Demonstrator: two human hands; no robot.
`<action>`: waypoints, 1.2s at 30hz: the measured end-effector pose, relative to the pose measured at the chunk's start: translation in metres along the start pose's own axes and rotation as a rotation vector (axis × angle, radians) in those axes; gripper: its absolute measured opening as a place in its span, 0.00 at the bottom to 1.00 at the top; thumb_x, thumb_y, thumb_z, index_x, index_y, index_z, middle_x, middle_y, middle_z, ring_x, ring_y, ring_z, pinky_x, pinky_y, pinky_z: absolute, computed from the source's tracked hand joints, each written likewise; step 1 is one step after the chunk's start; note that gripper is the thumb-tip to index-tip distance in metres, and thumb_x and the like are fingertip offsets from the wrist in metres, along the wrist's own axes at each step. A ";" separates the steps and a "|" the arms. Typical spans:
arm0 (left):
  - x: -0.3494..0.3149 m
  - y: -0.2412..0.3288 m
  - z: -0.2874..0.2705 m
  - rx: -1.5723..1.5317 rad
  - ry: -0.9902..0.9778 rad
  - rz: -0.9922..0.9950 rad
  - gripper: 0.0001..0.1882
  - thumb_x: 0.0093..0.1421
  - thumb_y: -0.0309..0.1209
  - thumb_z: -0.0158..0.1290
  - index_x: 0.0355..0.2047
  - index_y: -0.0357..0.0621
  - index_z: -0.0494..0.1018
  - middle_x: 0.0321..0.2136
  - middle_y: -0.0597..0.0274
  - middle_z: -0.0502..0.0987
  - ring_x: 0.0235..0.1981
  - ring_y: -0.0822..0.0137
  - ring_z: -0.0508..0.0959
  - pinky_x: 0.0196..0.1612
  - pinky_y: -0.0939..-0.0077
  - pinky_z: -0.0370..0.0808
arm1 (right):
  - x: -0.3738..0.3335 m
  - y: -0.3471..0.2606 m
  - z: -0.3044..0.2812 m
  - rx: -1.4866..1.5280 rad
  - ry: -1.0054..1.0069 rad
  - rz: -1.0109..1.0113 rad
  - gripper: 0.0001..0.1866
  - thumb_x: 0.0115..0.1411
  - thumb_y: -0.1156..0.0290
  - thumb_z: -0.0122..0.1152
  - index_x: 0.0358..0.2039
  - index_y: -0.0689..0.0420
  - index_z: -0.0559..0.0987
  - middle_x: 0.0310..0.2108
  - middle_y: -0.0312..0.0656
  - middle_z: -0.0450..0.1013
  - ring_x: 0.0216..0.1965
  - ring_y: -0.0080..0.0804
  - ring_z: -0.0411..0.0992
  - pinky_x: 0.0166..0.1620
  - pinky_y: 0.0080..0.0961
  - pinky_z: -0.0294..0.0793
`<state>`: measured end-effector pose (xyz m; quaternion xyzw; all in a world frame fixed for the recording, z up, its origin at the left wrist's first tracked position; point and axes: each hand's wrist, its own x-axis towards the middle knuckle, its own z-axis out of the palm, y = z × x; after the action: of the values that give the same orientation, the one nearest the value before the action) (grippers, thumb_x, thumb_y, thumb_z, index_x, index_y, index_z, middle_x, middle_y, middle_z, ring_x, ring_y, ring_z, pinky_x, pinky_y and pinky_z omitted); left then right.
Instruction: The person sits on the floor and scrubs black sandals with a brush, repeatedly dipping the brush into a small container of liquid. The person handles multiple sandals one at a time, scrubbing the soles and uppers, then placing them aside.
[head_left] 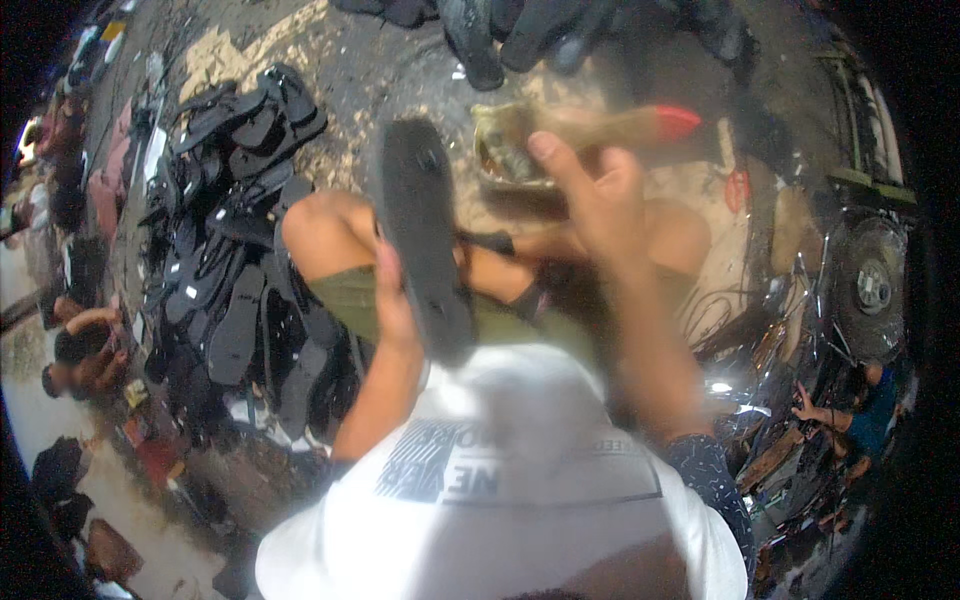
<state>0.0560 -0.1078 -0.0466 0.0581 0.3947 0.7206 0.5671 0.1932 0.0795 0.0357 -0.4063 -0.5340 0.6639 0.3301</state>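
My left hand (392, 290) grips a long black rubber sandal sole (422, 230), held lengthwise over my knees. Blurred by motion, my right hand (592, 195) is raised above my right knee and closed round a wooden-handled tool with a red tip (640, 124). Just past the sole's far end sits a small worn tin (505, 150) holding something dark. I am seated, with bare knees and olive shorts below the hands.
A big heap of black sandals and soles (235, 250) lies on the dirt ground to my left. More dark footwear (520, 35) lies at the top. A fan (872, 285) stands at the right. Other people's arms (85, 345) show at the left edge.
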 end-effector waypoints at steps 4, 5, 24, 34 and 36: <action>0.056 0.041 0.042 -0.215 -0.087 0.204 0.36 0.65 0.61 0.41 0.55 0.40 0.69 0.45 0.56 0.77 0.45 0.64 0.77 0.50 0.68 0.75 | -0.036 0.040 0.035 -0.129 -0.154 -0.301 0.15 0.57 0.69 0.69 0.42 0.62 0.79 0.41 0.41 0.77 0.45 0.29 0.74 0.49 0.29 0.73; 0.060 0.037 0.047 -0.219 -0.046 0.241 0.34 0.66 0.59 0.41 0.55 0.42 0.69 0.45 0.57 0.78 0.44 0.63 0.78 0.50 0.67 0.76 | -0.035 0.043 0.041 -0.259 -0.136 -0.416 0.17 0.56 0.72 0.69 0.45 0.61 0.78 0.43 0.43 0.76 0.47 0.32 0.73 0.51 0.30 0.72; 0.081 0.053 0.067 -0.257 -0.091 -0.009 0.27 0.68 0.53 0.44 0.49 0.42 0.73 0.40 0.54 0.80 0.37 0.62 0.81 0.43 0.65 0.80 | -0.005 0.021 0.031 -0.223 -0.581 -0.899 0.15 0.54 0.67 0.68 0.42 0.54 0.81 0.36 0.42 0.75 0.41 0.44 0.75 0.46 0.36 0.74; 0.135 0.002 0.082 -0.094 -0.181 -0.211 0.32 0.65 0.59 0.43 0.49 0.41 0.73 0.38 0.55 0.80 0.35 0.63 0.81 0.40 0.67 0.80 | -0.045 0.027 -0.045 -0.359 -0.496 -0.379 0.15 0.60 0.71 0.65 0.47 0.58 0.77 0.44 0.42 0.73 0.43 0.31 0.73 0.45 0.30 0.76; 0.161 -0.028 0.130 -0.044 -0.198 -0.217 0.32 0.65 0.59 0.44 0.49 0.42 0.73 0.37 0.57 0.80 0.32 0.63 0.80 0.38 0.68 0.79 | -0.049 -0.001 -0.072 -0.171 -0.208 -0.351 0.13 0.61 0.70 0.64 0.45 0.59 0.77 0.41 0.40 0.75 0.42 0.28 0.74 0.46 0.28 0.74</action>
<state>0.0897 0.0980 -0.0344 0.0734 0.3249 0.6542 0.6790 0.2795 0.0685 0.0383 -0.2631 -0.6822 0.5868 0.3480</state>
